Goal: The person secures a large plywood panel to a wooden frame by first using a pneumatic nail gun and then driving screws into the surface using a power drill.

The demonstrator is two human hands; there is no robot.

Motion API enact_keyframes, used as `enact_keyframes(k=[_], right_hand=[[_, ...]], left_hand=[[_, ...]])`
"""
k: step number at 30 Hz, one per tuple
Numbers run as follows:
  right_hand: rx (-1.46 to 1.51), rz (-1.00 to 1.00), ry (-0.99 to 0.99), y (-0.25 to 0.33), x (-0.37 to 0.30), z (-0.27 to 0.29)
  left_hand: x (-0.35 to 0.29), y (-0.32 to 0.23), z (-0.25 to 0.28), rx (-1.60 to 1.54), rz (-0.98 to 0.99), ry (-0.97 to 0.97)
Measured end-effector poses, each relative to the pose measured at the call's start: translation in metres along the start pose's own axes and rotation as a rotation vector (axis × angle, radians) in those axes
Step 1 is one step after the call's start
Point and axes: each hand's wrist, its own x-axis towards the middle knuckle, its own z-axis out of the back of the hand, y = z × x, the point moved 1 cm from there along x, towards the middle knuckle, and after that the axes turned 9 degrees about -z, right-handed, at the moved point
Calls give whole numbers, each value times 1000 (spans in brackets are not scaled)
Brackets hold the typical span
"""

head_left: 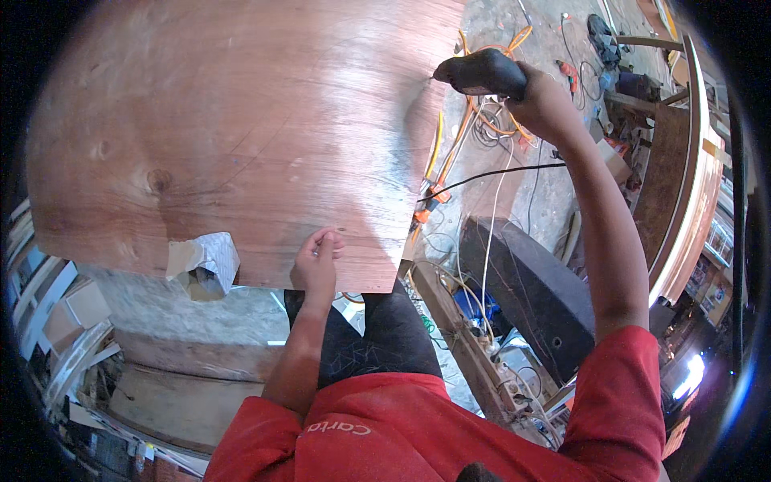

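A large reddish plywood sheet (241, 161) spreads out before me. My right hand (548, 100) grips a black power drill (486, 72) at its handle. The drill lies nearly level, and its thin bit meets the sheet near the right edge. Over the sheet's near edge, my left hand (319, 255) is closed, thumb and fingertips together; whatever they hold, if anything, is too small to make out. To its left, a small open cardboard box (205, 263) sits on the near edge, its contents in shadow.
Orange and white cables (488, 128) tangle on the floor beyond the sheet's right edge. A black cord (498, 171) crosses there. Closer to me stand a dark long box (526, 281) and a wooden beam (450, 321). Curved wooden boards (683, 177) line the far right.
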Motion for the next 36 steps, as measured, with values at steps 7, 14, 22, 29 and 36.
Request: enact_keyframes(k=[7,14,22,29,36], right_hand=[[-35,54,-22,-1,0,3],[-173,96,-23,-3,1,-1],[-199,42,-28,-7,-3,1],[527,-419,-302,-22,-182,-84],[930,-855,-300,40,-397,-135]], left_hand=[[-14,-10,15,-55,10,-65],[-43,-18,64,116,-172,-205],[-65,-65,163,237,-514,-433],[-17,-71,242,862,-640,-239],[40,-57,264,1220,-438,316]])
